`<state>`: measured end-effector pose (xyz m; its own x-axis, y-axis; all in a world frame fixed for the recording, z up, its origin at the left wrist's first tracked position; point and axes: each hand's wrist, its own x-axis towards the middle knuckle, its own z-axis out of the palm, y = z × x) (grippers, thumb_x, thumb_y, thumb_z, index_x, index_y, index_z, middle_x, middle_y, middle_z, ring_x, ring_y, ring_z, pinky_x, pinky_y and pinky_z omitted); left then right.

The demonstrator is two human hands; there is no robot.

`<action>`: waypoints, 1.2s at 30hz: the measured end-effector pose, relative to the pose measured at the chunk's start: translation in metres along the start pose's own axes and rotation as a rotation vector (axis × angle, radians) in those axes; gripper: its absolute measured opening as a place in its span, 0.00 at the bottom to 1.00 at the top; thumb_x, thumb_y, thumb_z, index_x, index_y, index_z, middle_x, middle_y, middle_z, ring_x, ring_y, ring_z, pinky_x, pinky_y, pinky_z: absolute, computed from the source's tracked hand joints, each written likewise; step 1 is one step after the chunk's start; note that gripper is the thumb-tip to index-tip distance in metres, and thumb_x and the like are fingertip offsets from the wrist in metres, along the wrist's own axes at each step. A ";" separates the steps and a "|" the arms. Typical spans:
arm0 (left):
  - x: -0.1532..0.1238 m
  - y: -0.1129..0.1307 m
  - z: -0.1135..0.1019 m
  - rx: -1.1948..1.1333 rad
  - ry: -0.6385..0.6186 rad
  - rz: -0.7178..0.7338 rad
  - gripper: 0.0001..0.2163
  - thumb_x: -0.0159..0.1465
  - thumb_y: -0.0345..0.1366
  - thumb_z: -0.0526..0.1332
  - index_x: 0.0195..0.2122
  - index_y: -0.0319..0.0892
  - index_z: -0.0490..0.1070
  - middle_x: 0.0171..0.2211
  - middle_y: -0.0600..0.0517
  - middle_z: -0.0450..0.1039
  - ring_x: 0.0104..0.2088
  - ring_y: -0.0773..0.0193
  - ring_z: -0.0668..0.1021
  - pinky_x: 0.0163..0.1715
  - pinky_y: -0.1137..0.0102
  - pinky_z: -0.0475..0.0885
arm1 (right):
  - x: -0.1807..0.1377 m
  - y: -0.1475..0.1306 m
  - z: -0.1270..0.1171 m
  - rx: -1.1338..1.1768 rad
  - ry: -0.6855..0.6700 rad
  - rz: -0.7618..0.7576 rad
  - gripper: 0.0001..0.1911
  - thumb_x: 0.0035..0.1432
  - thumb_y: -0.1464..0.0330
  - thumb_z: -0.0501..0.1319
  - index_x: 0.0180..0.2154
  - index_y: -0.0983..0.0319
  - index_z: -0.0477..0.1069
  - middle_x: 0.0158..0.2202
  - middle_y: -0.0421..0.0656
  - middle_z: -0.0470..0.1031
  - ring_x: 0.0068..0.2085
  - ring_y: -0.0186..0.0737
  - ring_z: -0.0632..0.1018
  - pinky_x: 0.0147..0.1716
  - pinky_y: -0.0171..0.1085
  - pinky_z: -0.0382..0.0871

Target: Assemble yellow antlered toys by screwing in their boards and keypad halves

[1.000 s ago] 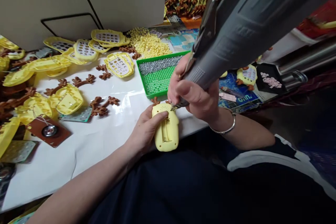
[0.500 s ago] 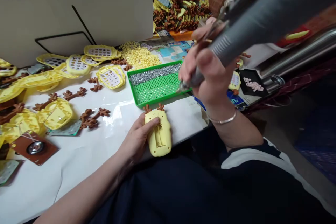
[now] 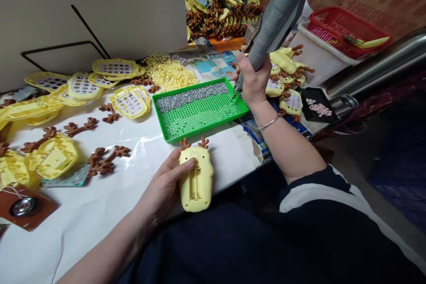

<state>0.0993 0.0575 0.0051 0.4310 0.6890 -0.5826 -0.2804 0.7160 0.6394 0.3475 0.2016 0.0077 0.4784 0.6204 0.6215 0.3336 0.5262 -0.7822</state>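
Observation:
My left hand (image 3: 168, 179) is closed around a yellow toy phone (image 3: 203, 182) with brown antlers, its back facing up. The battery compartment shows bare, and small screw holes sit near the corners. My right hand (image 3: 254, 80) grips a grey electric screwdriver (image 3: 274, 22), tilted with its cable end up and to the right. The tip of the screwdriver points down into the right end of a green perforated tray (image 3: 203, 132). Small silver screws (image 3: 189, 97) lie heaped along the far side of that tray.
Yellow shell halves with keypads (image 3: 129, 102), brown antler pieces (image 3: 109, 159) and a brown board with a round speaker (image 3: 25, 208) lie leftward. Behind the tray is a heap of yellow buttons (image 3: 173, 73). Finished-looking toys (image 3: 291, 102), a black tray (image 3: 309, 113) and a red basket (image 3: 346, 20) stand right.
My right hand has lowered the screwdriver away from the camera, bringing its tip into the tray's right end. My left hand still holds the toy phone. The view has shifted slightly to the right.

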 end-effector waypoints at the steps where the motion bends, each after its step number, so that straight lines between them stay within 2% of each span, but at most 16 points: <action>1: 0.000 0.000 0.000 -0.004 0.009 0.011 0.19 0.53 0.32 0.69 0.47 0.41 0.70 0.38 0.49 0.79 0.33 0.60 0.81 0.34 0.69 0.78 | 0.000 0.000 0.000 0.003 -0.002 0.006 0.28 0.44 0.41 0.62 0.32 0.55 0.59 0.21 0.32 0.65 0.17 0.31 0.68 0.17 0.36 0.64; 8: 0.000 -0.001 0.001 0.022 -0.033 0.034 0.21 0.52 0.34 0.70 0.47 0.40 0.70 0.39 0.48 0.78 0.34 0.60 0.81 0.34 0.69 0.77 | -0.002 -0.001 -0.001 0.021 -0.019 -0.011 0.28 0.42 0.41 0.63 0.30 0.54 0.57 0.20 0.32 0.64 0.17 0.32 0.67 0.17 0.37 0.63; 12: 0.000 -0.001 0.000 0.043 -0.044 0.042 0.22 0.50 0.34 0.71 0.45 0.39 0.69 0.37 0.48 0.78 0.33 0.62 0.80 0.35 0.70 0.76 | 0.003 -0.014 0.001 0.070 0.024 0.027 0.29 0.38 0.42 0.66 0.30 0.53 0.58 0.20 0.30 0.64 0.17 0.29 0.65 0.18 0.35 0.61; 15: 0.001 -0.002 0.000 0.026 -0.050 0.053 0.21 0.49 0.33 0.71 0.44 0.39 0.70 0.37 0.49 0.78 0.33 0.63 0.80 0.35 0.70 0.76 | -0.002 -0.045 0.007 0.119 0.008 0.052 0.25 0.40 0.46 0.67 0.32 0.53 0.60 0.20 0.29 0.64 0.18 0.28 0.64 0.20 0.34 0.61; 18: 0.001 -0.004 -0.001 -0.008 -0.062 0.068 0.18 0.49 0.31 0.70 0.42 0.39 0.70 0.36 0.50 0.77 0.32 0.63 0.79 0.35 0.70 0.76 | -0.023 -0.091 0.018 0.270 -0.063 0.052 0.16 0.47 0.53 0.64 0.32 0.54 0.64 0.19 0.30 0.61 0.17 0.29 0.64 0.18 0.35 0.60; 19: 0.002 -0.004 -0.001 -0.016 -0.070 0.075 0.18 0.50 0.31 0.70 0.41 0.39 0.70 0.35 0.50 0.77 0.32 0.63 0.79 0.34 0.69 0.76 | -0.034 -0.106 0.022 0.349 -0.129 0.087 0.14 0.47 0.57 0.65 0.33 0.55 0.66 0.19 0.31 0.61 0.17 0.30 0.65 0.17 0.35 0.60; 23: 0.002 -0.006 -0.003 -0.036 -0.097 0.101 0.16 0.51 0.29 0.68 0.42 0.40 0.70 0.36 0.51 0.77 0.32 0.63 0.79 0.36 0.68 0.75 | -0.078 -0.146 0.032 0.547 -0.328 0.219 0.18 0.44 0.54 0.70 0.33 0.55 0.69 0.18 0.31 0.62 0.15 0.30 0.64 0.14 0.36 0.57; 26: 0.002 -0.006 -0.003 -0.037 -0.103 0.111 0.16 0.52 0.29 0.68 0.42 0.40 0.69 0.35 0.52 0.76 0.33 0.63 0.79 0.38 0.68 0.75 | -0.098 -0.148 0.036 0.568 -0.454 0.284 0.18 0.45 0.54 0.70 0.33 0.54 0.67 0.18 0.31 0.64 0.16 0.31 0.64 0.14 0.35 0.58; 31: 0.001 -0.005 -0.003 -0.043 -0.113 0.106 0.15 0.52 0.28 0.67 0.40 0.40 0.68 0.34 0.52 0.76 0.34 0.63 0.78 0.38 0.68 0.74 | -0.108 -0.137 0.040 0.577 -0.511 0.286 0.13 0.53 0.58 0.66 0.27 0.57 0.65 0.18 0.32 0.65 0.17 0.29 0.65 0.16 0.33 0.60; 33: 0.002 -0.005 -0.003 -0.029 -0.110 0.102 0.13 0.53 0.28 0.66 0.39 0.39 0.68 0.33 0.52 0.76 0.33 0.63 0.78 0.38 0.68 0.74 | -0.111 -0.135 0.042 0.539 -0.530 0.316 0.15 0.51 0.56 0.67 0.25 0.57 0.65 0.18 0.32 0.64 0.17 0.28 0.65 0.16 0.33 0.60; 36: 0.004 -0.007 -0.004 0.008 -0.078 0.088 0.13 0.53 0.28 0.65 0.39 0.38 0.68 0.32 0.51 0.75 0.32 0.62 0.78 0.38 0.67 0.74 | -0.117 -0.133 0.043 0.424 -0.557 0.373 0.20 0.43 0.50 0.68 0.24 0.56 0.64 0.18 0.33 0.63 0.19 0.29 0.67 0.18 0.35 0.64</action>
<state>0.0990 0.0557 -0.0036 0.4710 0.7378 -0.4836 -0.3130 0.6523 0.6903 0.2127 0.0840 0.0414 -0.0169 0.9401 0.3404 -0.1596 0.3335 -0.9291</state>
